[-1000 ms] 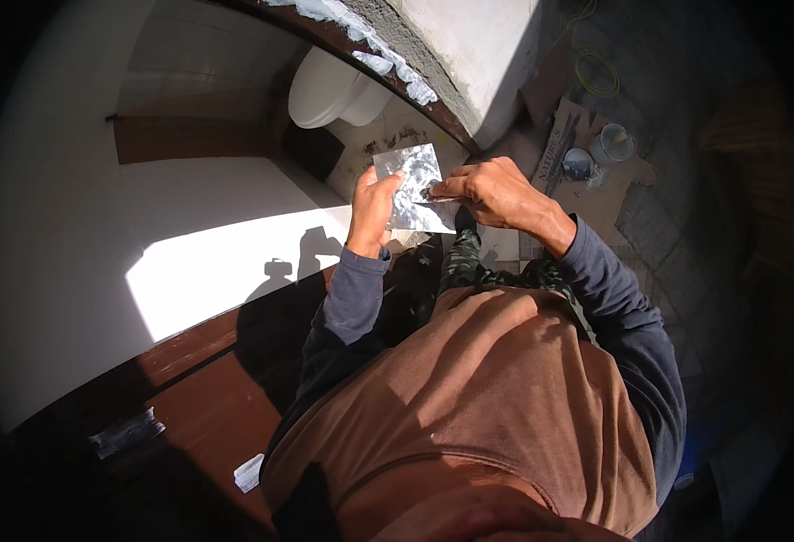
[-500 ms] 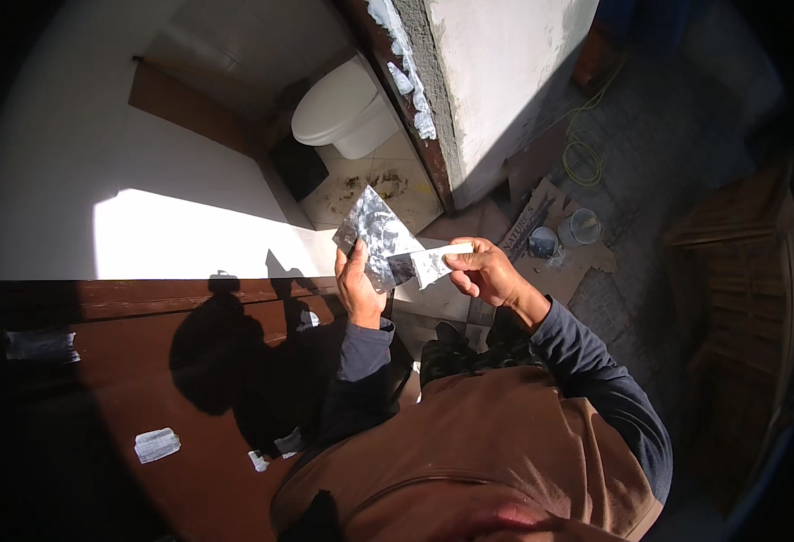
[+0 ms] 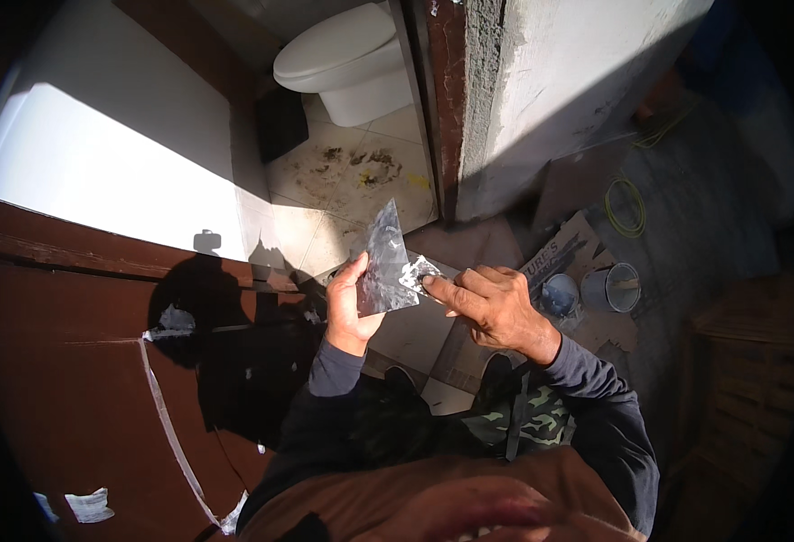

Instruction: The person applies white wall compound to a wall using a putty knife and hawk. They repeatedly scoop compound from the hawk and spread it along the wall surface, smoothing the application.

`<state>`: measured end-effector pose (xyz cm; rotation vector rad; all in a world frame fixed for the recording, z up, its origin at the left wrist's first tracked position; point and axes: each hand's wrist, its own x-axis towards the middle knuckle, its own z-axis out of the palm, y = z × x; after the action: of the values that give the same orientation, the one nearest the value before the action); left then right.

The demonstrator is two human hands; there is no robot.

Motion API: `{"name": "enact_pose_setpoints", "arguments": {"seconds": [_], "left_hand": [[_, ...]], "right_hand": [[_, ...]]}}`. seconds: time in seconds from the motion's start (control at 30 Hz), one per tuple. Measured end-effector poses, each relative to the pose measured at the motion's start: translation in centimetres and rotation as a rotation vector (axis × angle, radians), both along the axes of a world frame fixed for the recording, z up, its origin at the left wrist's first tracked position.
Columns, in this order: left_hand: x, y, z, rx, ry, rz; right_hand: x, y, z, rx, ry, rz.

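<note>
My left hand (image 3: 347, 312) is closed on a flat grey plate (image 3: 382, 266) smeared with white paste, thumb on its face and one corner pointing up. In my right hand (image 3: 505, 312) is a small putty knife (image 3: 420, 273). White paste coats its blade, which touches or nearly touches the plate's right edge. My right index finger presses along the knife, and the handle is hidden under the hand.
At left stands a brown panel (image 3: 81, 388) with white filler patches and a white line. Beyond it are a toilet (image 3: 347, 41) and a stained tile floor (image 3: 316, 194). Right lie cardboard (image 3: 573, 248), a bucket (image 3: 596, 294), a smaller pot (image 3: 560, 295) and a yellow-green hose (image 3: 643, 212).
The view has shifted, bringing the toilet and buckets closer. The plate has turned narrower to view. My right fingers have moved forward over the putty knife, covering its pale handle.
</note>
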<state>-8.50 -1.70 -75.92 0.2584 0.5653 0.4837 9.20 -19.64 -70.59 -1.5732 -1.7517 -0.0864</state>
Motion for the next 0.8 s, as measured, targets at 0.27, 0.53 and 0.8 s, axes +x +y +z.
{"name": "enact_pose_setpoints", "arguments": {"seconds": [0.27,0.53,0.8], "left_hand": [[3.7,-0.3,-11.4,0.247,-0.074,-0.130],[4.3,-0.1,-15.1,0.481,-0.082,0.087],[5.3,-3.0,-17.8,0.597,-0.074,0.204]], "right_hand": [[4.0,1.1,-15.1,0.130,-0.032,0.168],[6.2,-2.9,-19.0,-0.107,0.532,0.123],[2.9,-3.7,-19.5,-0.179,1.815,0.054]]}}
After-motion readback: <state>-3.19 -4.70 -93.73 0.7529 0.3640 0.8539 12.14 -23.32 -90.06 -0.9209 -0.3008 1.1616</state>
